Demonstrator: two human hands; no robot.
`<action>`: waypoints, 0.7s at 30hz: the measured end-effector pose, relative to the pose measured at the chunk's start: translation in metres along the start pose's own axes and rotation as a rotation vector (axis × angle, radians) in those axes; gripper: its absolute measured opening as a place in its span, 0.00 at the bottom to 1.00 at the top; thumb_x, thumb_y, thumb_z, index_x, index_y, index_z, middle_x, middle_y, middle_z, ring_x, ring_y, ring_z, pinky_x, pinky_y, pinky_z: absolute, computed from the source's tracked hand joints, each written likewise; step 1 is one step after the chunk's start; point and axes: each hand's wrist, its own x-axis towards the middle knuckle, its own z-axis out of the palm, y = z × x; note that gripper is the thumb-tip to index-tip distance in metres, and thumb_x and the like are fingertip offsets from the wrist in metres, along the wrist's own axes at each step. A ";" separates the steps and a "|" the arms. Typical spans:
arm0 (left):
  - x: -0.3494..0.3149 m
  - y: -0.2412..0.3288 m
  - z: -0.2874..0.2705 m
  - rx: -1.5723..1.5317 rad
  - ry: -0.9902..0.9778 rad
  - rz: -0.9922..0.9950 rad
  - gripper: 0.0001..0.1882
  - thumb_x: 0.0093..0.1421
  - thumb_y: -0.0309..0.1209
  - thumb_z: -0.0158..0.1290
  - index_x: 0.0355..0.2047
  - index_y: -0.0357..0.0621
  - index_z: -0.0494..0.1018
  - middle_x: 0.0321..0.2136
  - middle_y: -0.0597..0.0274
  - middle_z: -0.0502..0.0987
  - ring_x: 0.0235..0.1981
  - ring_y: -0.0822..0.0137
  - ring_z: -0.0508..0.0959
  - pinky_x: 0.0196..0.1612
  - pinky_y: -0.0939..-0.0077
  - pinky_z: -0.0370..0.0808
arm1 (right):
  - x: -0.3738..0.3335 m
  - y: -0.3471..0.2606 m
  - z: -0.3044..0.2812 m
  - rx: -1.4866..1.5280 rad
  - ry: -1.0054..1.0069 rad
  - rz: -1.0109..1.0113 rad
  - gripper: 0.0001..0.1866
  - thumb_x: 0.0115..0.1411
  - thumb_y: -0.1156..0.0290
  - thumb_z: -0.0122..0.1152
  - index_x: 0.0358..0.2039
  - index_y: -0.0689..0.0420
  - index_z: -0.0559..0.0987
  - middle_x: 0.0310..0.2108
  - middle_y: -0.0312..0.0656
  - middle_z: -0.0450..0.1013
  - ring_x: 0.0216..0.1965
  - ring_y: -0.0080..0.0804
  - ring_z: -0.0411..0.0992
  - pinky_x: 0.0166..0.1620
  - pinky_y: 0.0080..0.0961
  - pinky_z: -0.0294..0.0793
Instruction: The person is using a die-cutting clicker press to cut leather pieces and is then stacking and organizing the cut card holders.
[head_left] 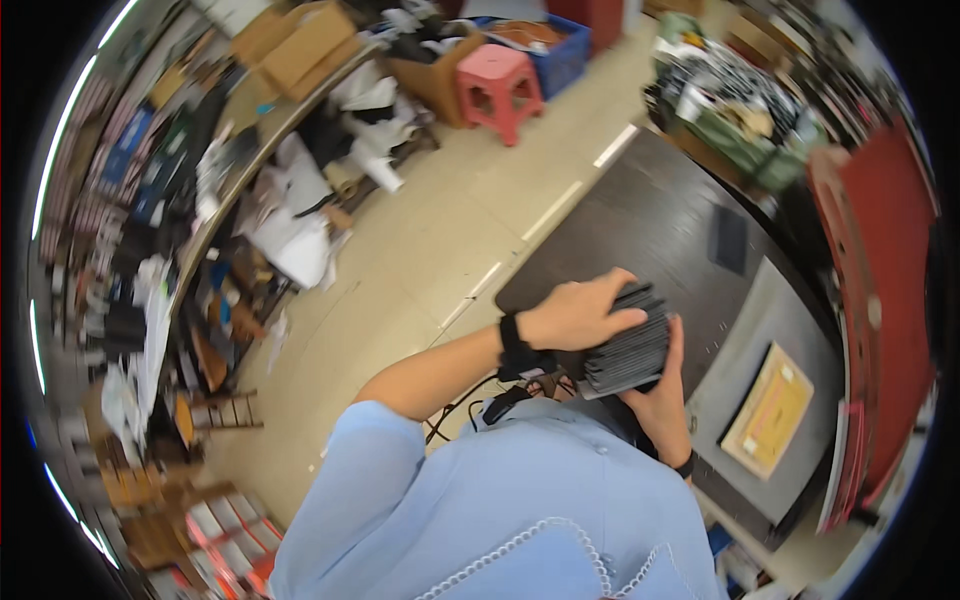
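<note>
A thick stack of dark grey flat pieces (630,348) is held between my two hands in front of my body, by the dark table's near edge. My left hand (575,312) grips it from the left and top, with its thumb over the layered edges. On the right side and underneath, my right hand (662,395) supports the stack with its fingers along the side. What the pieces are made of I cannot tell. Farther back on the dark table (620,220) lies a single dark rectangular piece (729,240).
A grey plate (715,385) on the right bears a yellow board (770,410), beside a red machine panel (885,310). Green sacks (770,165) with scraps stand past the table. A red stool (498,85) is on the floor. Cluttered shelving (270,130) runs along the left.
</note>
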 end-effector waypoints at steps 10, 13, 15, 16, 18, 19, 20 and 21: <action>-0.114 -0.017 0.019 -0.374 0.239 -0.218 0.29 0.68 0.45 0.51 0.62 0.43 0.61 0.45 0.46 0.80 0.45 0.50 0.81 0.47 0.62 0.77 | -0.020 -0.003 0.023 0.132 -0.396 -0.069 0.68 0.38 0.74 0.84 0.72 0.57 0.44 0.70 0.58 0.48 0.70 0.51 0.54 0.67 0.41 0.60; -0.145 -0.021 0.036 -0.417 0.382 -0.247 0.29 0.68 0.45 0.51 0.62 0.41 0.60 0.46 0.44 0.79 0.46 0.47 0.81 0.48 0.60 0.76 | -0.016 -0.002 0.028 0.084 -0.552 -0.116 0.69 0.34 0.73 0.85 0.72 0.55 0.46 0.72 0.59 0.42 0.72 0.55 0.48 0.69 0.44 0.58; -0.161 -0.021 0.042 -0.439 0.447 -0.290 0.28 0.68 0.44 0.50 0.62 0.42 0.60 0.47 0.45 0.79 0.47 0.47 0.80 0.50 0.62 0.76 | -0.012 -0.006 0.034 0.065 -0.630 -0.180 0.69 0.33 0.73 0.85 0.72 0.53 0.47 0.72 0.59 0.41 0.72 0.56 0.47 0.69 0.46 0.58; -0.169 -0.020 0.045 -0.469 0.472 -0.332 0.28 0.68 0.43 0.51 0.63 0.42 0.60 0.48 0.47 0.78 0.48 0.51 0.80 0.51 0.64 0.75 | -0.011 -0.007 0.038 0.052 -0.664 -0.216 0.69 0.32 0.73 0.85 0.72 0.52 0.48 0.72 0.58 0.41 0.72 0.56 0.47 0.69 0.46 0.58; -0.183 -0.018 0.050 -0.520 0.520 -0.413 0.28 0.68 0.39 0.53 0.63 0.41 0.61 0.50 0.50 0.77 0.50 0.59 0.79 0.52 0.69 0.74 | -0.012 -0.007 0.046 0.029 -0.722 -0.244 0.68 0.33 0.74 0.85 0.72 0.51 0.49 0.72 0.57 0.42 0.72 0.56 0.48 0.69 0.46 0.58; -0.192 -0.019 0.055 -0.519 0.540 -0.434 0.28 0.68 0.39 0.52 0.63 0.40 0.61 0.50 0.50 0.77 0.51 0.60 0.78 0.53 0.69 0.73 | -0.013 -0.007 0.050 0.031 -0.764 -0.235 0.68 0.33 0.74 0.84 0.71 0.51 0.49 0.72 0.57 0.42 0.72 0.55 0.48 0.69 0.46 0.58; -0.200 -0.022 0.061 -0.518 0.557 -0.454 0.28 0.68 0.39 0.52 0.63 0.40 0.61 0.51 0.50 0.76 0.51 0.60 0.78 0.54 0.70 0.73 | -0.015 -0.006 0.053 0.032 -0.802 -0.227 0.67 0.33 0.74 0.84 0.71 0.51 0.50 0.72 0.57 0.42 0.72 0.55 0.48 0.69 0.46 0.57; -0.207 -0.024 0.066 -0.516 0.577 -0.468 0.28 0.68 0.39 0.52 0.63 0.40 0.61 0.52 0.50 0.76 0.52 0.61 0.77 0.55 0.70 0.72 | -0.014 -0.009 0.056 0.022 -0.840 -0.226 0.67 0.33 0.73 0.84 0.71 0.52 0.50 0.72 0.56 0.42 0.72 0.55 0.47 0.69 0.46 0.57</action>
